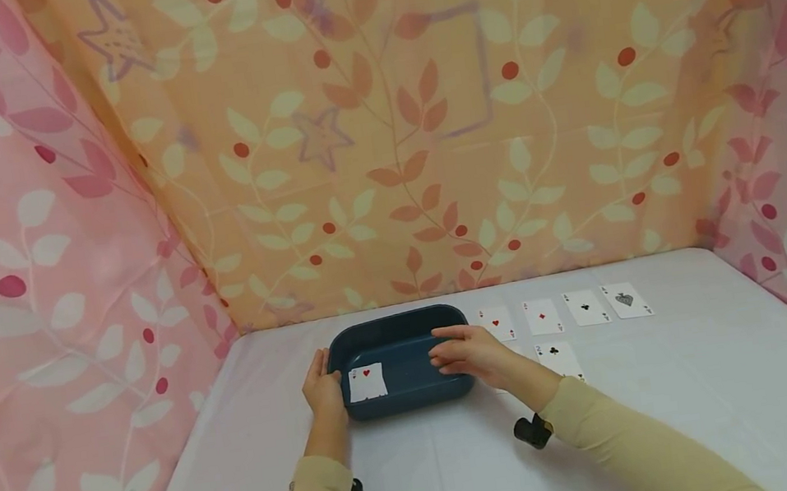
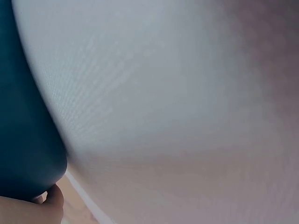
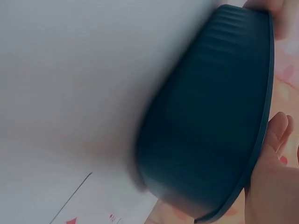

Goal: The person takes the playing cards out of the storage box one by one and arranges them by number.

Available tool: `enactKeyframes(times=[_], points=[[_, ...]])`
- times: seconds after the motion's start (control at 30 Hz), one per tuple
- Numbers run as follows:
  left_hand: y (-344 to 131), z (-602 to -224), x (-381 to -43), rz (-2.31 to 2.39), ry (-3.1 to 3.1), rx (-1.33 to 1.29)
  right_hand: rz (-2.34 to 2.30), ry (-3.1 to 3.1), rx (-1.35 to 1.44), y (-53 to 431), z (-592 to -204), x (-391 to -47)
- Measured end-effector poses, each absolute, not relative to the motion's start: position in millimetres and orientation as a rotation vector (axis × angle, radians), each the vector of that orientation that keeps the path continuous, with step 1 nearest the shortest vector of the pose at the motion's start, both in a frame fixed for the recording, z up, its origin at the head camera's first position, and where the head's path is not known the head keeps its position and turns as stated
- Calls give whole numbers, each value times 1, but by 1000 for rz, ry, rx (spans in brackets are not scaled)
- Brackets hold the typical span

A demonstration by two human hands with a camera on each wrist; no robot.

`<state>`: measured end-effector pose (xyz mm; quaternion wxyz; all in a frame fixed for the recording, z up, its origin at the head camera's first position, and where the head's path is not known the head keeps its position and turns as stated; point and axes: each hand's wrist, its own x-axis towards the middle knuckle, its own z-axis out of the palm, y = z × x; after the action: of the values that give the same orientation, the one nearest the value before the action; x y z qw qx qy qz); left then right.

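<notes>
A dark blue rectangular tray [image 1: 413, 396] rests on the white table. At its left end my left hand [image 1: 323, 389] grips the wall, with the thumb by the rim and the fingers along the outside. Inside, toward the left, lie playing cards [image 1: 376, 385], the top one showing a red heart; their number cannot be made out. My right hand [image 1: 479, 357] reaches over the right rim with fingers extended and nothing visible in them. From the right wrist, the tray's outer side [image 3: 201, 121] is seen below that hand [image 3: 273, 186].
Right of the tray, a back row holds the ace of hearts [image 1: 497, 323], ace of diamonds [image 1: 543, 316], ace of clubs [image 1: 586, 307] and ace of spades [image 1: 625, 299]. In front lies a clubs card [image 1: 556, 358], partly behind the right arm. Patterned cloth walls [image 1: 387, 196] enclose the table.
</notes>
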<state>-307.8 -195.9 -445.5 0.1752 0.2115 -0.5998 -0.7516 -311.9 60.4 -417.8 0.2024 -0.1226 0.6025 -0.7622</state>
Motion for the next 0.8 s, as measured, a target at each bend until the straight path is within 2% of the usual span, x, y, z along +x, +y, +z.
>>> enactKeyframes(times=[0.4, 0.8], points=[[-198, -443, -308, -2129, -1685, 612, -1919, 1812, -291, 10, -414, -325], [-197, -447, -311, -2133, -1670, 582, -1572, 2066, -199, -39, -439, -351]])
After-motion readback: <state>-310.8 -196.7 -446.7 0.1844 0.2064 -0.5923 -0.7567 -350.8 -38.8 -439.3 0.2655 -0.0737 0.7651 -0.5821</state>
